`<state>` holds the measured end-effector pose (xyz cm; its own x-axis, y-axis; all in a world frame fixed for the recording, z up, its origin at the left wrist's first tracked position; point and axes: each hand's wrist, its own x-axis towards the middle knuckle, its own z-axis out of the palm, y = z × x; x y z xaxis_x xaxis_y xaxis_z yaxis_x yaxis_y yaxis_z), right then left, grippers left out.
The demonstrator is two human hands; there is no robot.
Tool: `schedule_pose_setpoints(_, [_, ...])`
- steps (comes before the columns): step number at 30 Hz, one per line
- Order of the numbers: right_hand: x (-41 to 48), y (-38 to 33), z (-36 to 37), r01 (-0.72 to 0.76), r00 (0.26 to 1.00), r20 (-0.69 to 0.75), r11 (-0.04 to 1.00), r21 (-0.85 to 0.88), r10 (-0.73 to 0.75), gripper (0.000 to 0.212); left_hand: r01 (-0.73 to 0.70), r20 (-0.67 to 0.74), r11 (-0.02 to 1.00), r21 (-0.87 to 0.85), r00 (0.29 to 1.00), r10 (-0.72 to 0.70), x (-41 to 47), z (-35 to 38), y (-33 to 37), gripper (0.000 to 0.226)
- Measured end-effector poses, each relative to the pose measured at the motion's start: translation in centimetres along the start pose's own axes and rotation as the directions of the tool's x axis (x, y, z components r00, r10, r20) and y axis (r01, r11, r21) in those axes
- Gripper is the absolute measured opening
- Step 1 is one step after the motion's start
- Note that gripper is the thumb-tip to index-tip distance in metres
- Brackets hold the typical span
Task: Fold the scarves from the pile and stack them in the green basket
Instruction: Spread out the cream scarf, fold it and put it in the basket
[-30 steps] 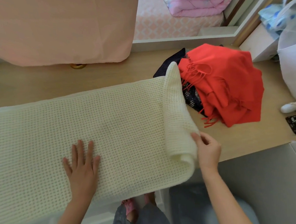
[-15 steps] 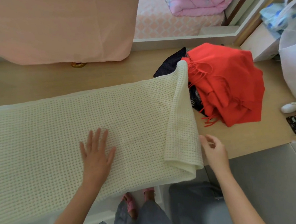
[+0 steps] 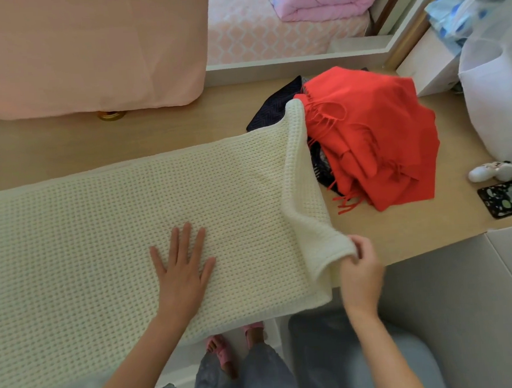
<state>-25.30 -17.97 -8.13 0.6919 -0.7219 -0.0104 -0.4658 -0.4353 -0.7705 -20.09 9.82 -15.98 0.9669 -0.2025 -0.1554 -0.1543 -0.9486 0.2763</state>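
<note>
The soft, floppy cream scarf (image 3: 130, 233) seems light: left hand (image 3: 180, 270) spread flat, right hand (image 3: 360, 273) pinching its near-right corner.

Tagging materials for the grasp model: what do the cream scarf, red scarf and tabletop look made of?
Cream scarf: chunky waffle knit, likely wool or acrylic yarn; matte, open grid of stitches, soft rolled edge.
Red scarf: finer, smooth woven cloth, fibre unclear; matte, twisted fringe tassels.
Tabletop: light wood or wood-look laminate; faint grain, low sheen.
</note>
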Motion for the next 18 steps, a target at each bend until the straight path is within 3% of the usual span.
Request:
schedule_pose_setpoints(2, [2.5,2.2,-2.9,-0.163,0.975,-0.123,0.972,0.171,0.185,0.028,0.020,0.010,1.000,-0.017,1.000,-0.020,0.1,-0.2,0.1,0.066])
schedule_pose_setpoints(4, [4.3,4.9,-5.4,-0.354,0.935,0.010,0.926,0.132,0.356,0.038,0.048,0.012,0.995,-0.083,0.999,-0.047,0.4,-0.4,0.6,0.070])
schedule_pose_setpoints(6, [4.6,7.4,-7.1,-0.436,0.879,0.208,0.900,-0.009,0.428,0.047,0.061,-0.005,0.984,-0.170,0.998,-0.062,0.7,-1.0,1.7,0.073])
schedule_pose_setpoints(11, [3.8,7.8,-7.5,-0.376,0.923,0.143,0.914,0.151,0.356,0.029,-0.057,-0.022,0.969,-0.242,0.998,0.054,3.5,-2.1,6.3,0.052])
schedule_pose_setpoints(15, [5.1,6.2,-4.9,-0.313,0.935,0.205,0.945,0.099,0.288,0.049,-0.149,-0.011,0.945,-0.292,0.988,0.152,7.7,-2.1,10.0,0.050])
schedule_pose_setpoints(18, [6.5,6.8,-3.7,-0.346,0.927,0.189,0.933,0.098,0.324,0.047,-0.166,-0.012,0.929,-0.332,0.985,0.172,12.2,-2.3,12.3,0.050])
